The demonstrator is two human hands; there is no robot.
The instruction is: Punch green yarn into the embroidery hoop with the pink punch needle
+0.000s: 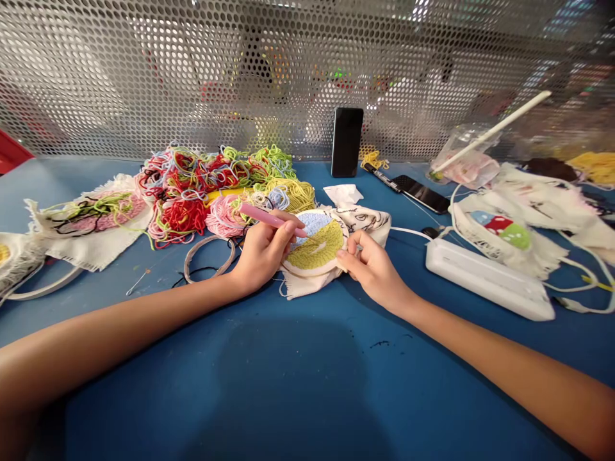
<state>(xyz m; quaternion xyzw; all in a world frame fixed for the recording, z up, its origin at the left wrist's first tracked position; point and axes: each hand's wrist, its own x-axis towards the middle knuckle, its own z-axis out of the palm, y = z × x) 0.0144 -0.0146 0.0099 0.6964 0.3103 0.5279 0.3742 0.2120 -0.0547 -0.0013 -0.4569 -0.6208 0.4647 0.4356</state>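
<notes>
My left hand (267, 251) is closed around a pink pen-like tool (263, 216), whose tip slants down to the stitched cloth. The round embroidery piece (314, 255) has a light-blue part and a larger yellow-green part, with a small pale gap in the yellow-green. My right hand (368, 264) pinches the hoop's right edge between thumb and fingers. White cloth with dark line drawing (368, 223) bunches behind the hoop, and a flap hangs at its front.
Tangled yarn (211, 186) lies behind my left hand. An upright phone (347, 142) stands before the perforated metal screen (192, 77). At right are a flat phone (421, 193), a white power strip (487, 276) and embroidered cloth (502, 230). An empty hoop (188, 259) lies left.
</notes>
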